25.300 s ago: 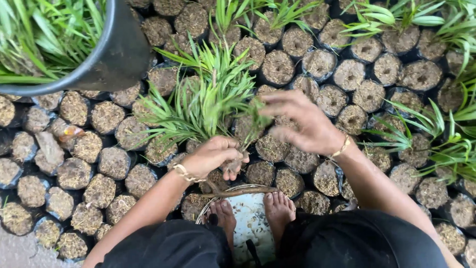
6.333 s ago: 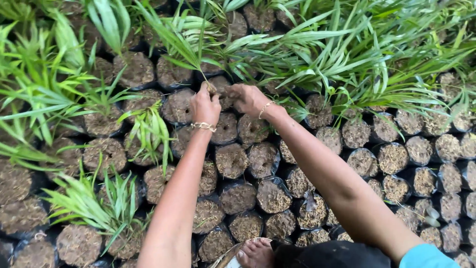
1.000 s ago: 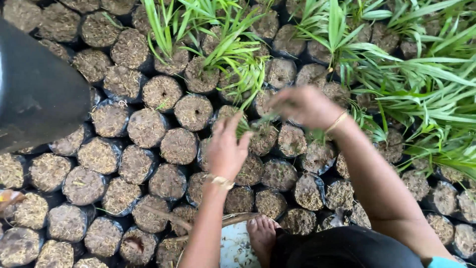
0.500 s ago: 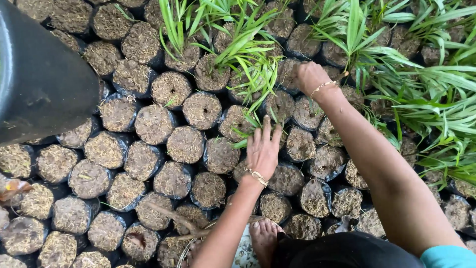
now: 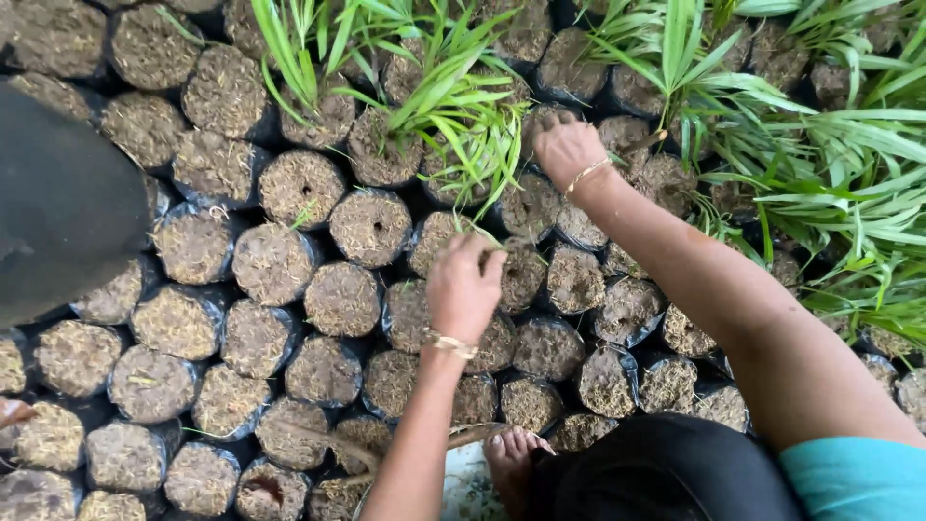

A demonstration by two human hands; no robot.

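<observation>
A field of black nursery bags [image 5: 273, 263] packed with coarse brown growing medium fills the ground from the near edge to the far edge, set rim to rim in rows. A band of planted seedlings [image 5: 830, 164] with long green blades stands in the bags along the far and right side. At the left edge a large dark tub [image 5: 58, 203] cuts into view above the bags. The person's right arm stretches from the near right to the far centre, where the right hand [image 5: 567, 147] is curled closed, knuckles up, pressing into the top of a bag [image 5: 529, 205] just beside a small green seedling [image 5: 463, 106]; what the fingers grip cannot be told. The left hand [image 5: 464, 287] lies nearer, fingers bent down onto the rim of a bag [image 5: 436, 236] in the middle, a gold bracelet [image 5: 449, 343] at its wrist. A bare foot [image 5: 509, 453] shows at the near edge.
</observation>
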